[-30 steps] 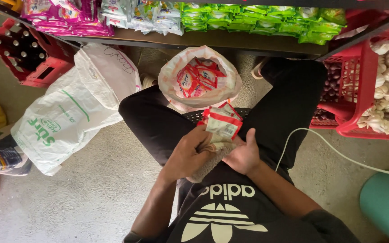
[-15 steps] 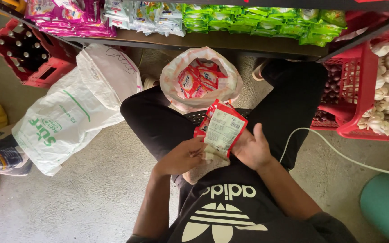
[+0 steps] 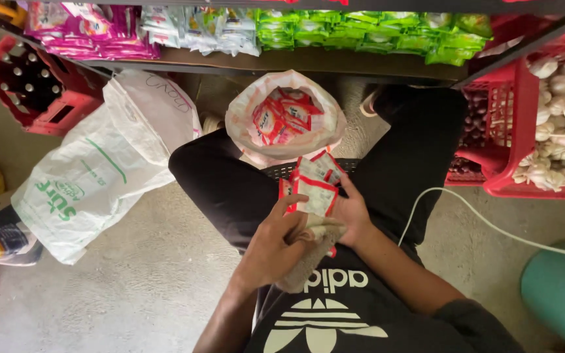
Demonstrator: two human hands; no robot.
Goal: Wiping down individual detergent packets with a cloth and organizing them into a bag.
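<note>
I sit with my knees apart and hold a strip of small red-and-white sachets [image 3: 313, 185] in front of my lap. My right hand [image 3: 353, 216] grips the strip from the right side. My left hand [image 3: 276, 243] pinches its lower part, where a folded bundle of sachets [image 3: 308, 252] hangs down over my black shirt. Between my knees stands an open white sack [image 3: 286, 117] filled with more of the same red-and-white sachets.
A shelf [image 3: 295, 62] ahead carries pink, white and green sachet strips. A red bottle crate [image 3: 31, 85] stands at left beside white plastic bags [image 3: 93, 176]. At right a red crate of garlic [image 3: 557, 124], a white cable [image 3: 492, 225] and a teal stool [image 3: 564, 294].
The sachet strip was raised upright half a second ago and is now lower and folded together. My left hand has closed in on the bundle's lower part.
</note>
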